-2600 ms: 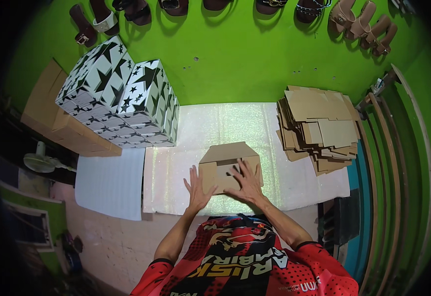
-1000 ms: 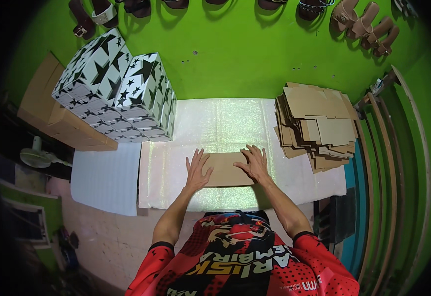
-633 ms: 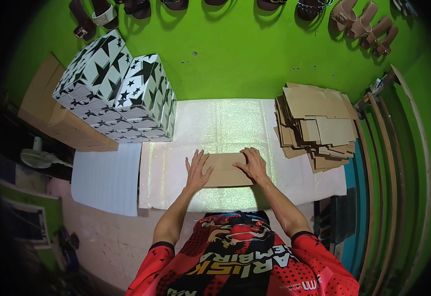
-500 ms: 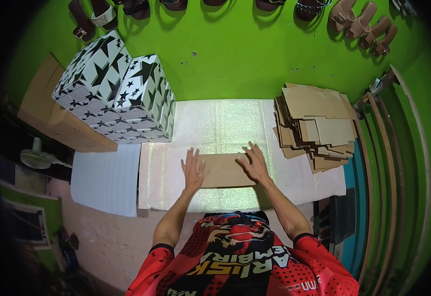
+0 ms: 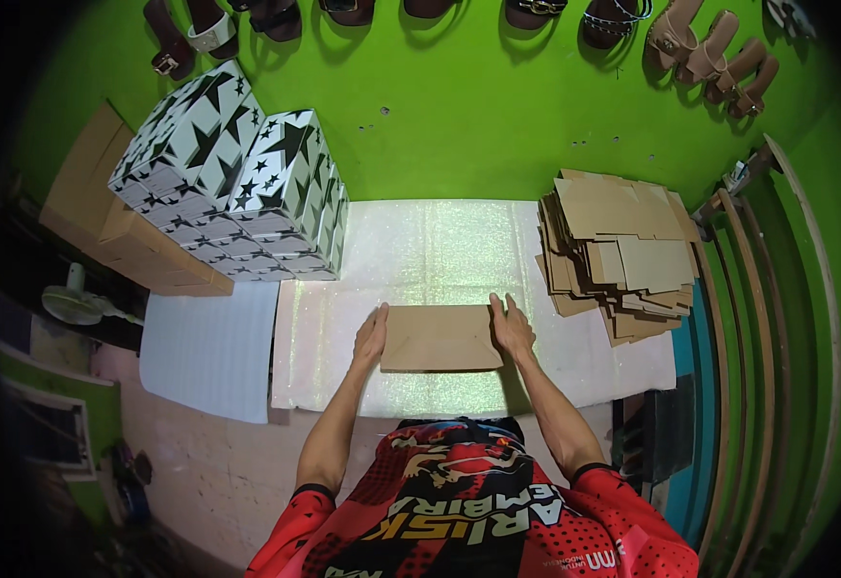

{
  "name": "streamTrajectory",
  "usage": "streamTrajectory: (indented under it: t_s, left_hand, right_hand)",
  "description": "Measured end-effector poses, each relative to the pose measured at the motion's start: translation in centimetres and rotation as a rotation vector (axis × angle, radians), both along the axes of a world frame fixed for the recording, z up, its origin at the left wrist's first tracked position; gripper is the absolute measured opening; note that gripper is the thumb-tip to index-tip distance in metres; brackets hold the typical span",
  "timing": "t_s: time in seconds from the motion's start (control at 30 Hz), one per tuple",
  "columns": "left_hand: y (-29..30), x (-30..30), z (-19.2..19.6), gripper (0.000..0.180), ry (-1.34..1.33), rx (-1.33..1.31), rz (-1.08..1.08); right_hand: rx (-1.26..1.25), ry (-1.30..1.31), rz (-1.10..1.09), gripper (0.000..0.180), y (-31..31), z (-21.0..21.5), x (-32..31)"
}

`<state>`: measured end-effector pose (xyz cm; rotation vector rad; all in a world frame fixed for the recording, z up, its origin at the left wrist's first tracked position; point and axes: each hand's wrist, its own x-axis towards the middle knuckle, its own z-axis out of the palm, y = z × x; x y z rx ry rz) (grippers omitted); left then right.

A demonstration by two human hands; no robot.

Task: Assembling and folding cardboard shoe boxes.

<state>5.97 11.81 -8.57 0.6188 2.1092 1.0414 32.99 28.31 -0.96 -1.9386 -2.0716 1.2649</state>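
Note:
A flat brown cardboard piece (image 5: 439, 337) lies on the glittery white mat (image 5: 420, 250) in front of me. My left hand (image 5: 372, 334) rests against its left edge, fingers stretched out. My right hand (image 5: 512, 326) presses against its right edge in the same way. Both hands flank the cardboard rather than lie on top of it. A stack of flat brown cardboard blanks (image 5: 618, 250) sits to the right on the mat.
Black-and-white star-patterned boxes (image 5: 237, 188) are stacked at the left, atop brown cartons (image 5: 112, 226). A white sheet (image 5: 210, 352) lies at lower left. Sandals (image 5: 709, 48) hang on the green wall. Curved wooden strips (image 5: 776, 318) stand at the right.
The cardboard, earlier a raised folded shape under my hands, now lies flat. My hands have slid outward from its top to its left and right edges.

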Motion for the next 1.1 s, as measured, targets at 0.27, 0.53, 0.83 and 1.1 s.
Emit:
streamTrajectory:
  t_s: [0.27,0.53,0.83,1.1]
  left_hand:
    - [3.0,-0.7,8.0,0.052,-0.054,0.278,0.122]
    - [-1.6,1.8,5.0,0.069,0.048,0.557,-0.089]
    - [-10.9,2.9,-2.8,0.041,-0.120,0.520,0.005]
    - [-6.2,0.3,-0.7,0.046,-0.087,0.411,-0.103]
  right_hand:
    - [0.231,0.284,-0.094,0.061,3.4,3.0,0.2]
    - [0.334,0.716,0.026,0.061,-0.5,-2.1,4.1]
    - [0.065,0.480,-0.135,0.054,-4.7,-4.9,6.9]
    - [0.115,0.562,0.006,0.044,-0.8,-5.6,5.2]
